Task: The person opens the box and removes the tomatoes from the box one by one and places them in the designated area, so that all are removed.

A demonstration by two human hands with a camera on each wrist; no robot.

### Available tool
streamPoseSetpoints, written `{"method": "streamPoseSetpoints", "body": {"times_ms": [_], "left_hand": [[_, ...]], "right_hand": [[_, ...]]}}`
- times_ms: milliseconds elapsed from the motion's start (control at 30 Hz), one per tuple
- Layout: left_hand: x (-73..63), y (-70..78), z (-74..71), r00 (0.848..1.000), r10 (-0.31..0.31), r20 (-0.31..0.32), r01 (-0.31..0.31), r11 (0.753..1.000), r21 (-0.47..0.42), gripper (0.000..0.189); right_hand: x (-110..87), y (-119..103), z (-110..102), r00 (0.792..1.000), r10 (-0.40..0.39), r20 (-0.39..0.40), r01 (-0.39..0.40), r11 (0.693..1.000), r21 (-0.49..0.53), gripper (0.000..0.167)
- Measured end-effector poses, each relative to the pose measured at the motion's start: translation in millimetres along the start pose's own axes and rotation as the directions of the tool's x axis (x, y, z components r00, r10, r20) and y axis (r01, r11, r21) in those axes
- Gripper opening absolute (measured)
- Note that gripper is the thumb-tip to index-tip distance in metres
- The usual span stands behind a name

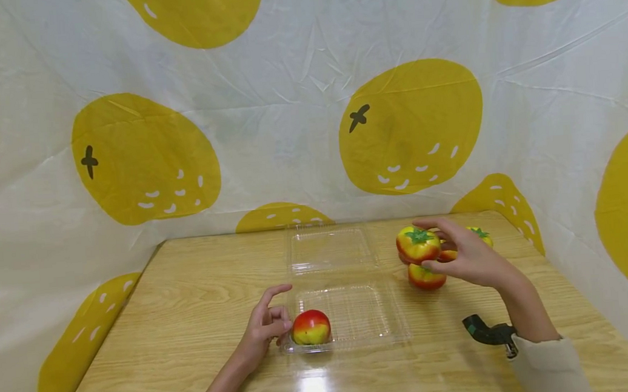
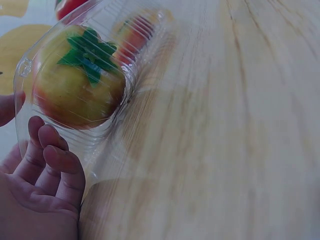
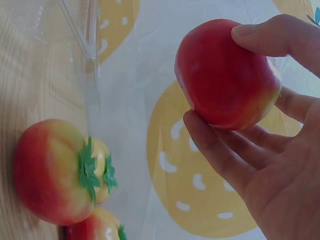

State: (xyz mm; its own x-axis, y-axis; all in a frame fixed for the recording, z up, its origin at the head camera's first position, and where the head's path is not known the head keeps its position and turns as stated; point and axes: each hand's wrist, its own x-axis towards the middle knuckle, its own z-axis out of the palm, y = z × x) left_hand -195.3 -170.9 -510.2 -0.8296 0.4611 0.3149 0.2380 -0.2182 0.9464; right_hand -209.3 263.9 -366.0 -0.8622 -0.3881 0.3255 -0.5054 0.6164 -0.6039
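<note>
My right hand [image 1: 468, 255] grips a red-and-yellow model persimmon [image 1: 417, 243] with a green leafy top, thumb on one side and fingers on the other. In the right wrist view its smooth red underside [image 3: 225, 75] shows, raised off the table. At the left edge of an opened clear plastic container [image 1: 366, 314], my left hand [image 1: 263, 330] holds the rim, thumb above and curled fingers lower. Inside the container's near left corner lies another persimmon [image 1: 311, 328], its green leaves [image 2: 90, 52] visible through the plastic in the left wrist view.
Several more persimmons, one of them a red-yellow persimmon [image 1: 426, 277], sit clustered on the table below and behind my right hand. The container's lid [image 1: 330, 249] lies folded back toward the far table edge. A fruit-print curtain [image 1: 283, 143] surrounds the wooden table [image 1: 190, 302].
</note>
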Motion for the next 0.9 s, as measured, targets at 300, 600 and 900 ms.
{"method": "streamPoseSetpoints", "body": {"times_ms": [300, 600, 900], "left_hand": [[-0.4, 1.9, 1.8, 1.0, 0.003, 0.001, -0.003, 1.0, -0.012, 0.061], [0.1, 1.5, 1.4, 1.0, 0.006, 0.006, -0.006, 1.0, -0.014, 0.061], [0.3, 0.7, 0.4, 1.0, 0.01, 0.011, -0.01, 1.0, -0.013, 0.06]], "right_hand": [[-2.5, 2, -5, 1.0, 0.02, 0.001, -0.02, 1.0, -0.004, 0.07], [-4.3, 6, -10, 0.999, 0.035, 0.001, -0.035, 0.999, -0.022, 0.069], [-7.4, 11, -14, 0.999, 0.036, -0.003, -0.036, 0.999, -0.011, 0.068]]}}
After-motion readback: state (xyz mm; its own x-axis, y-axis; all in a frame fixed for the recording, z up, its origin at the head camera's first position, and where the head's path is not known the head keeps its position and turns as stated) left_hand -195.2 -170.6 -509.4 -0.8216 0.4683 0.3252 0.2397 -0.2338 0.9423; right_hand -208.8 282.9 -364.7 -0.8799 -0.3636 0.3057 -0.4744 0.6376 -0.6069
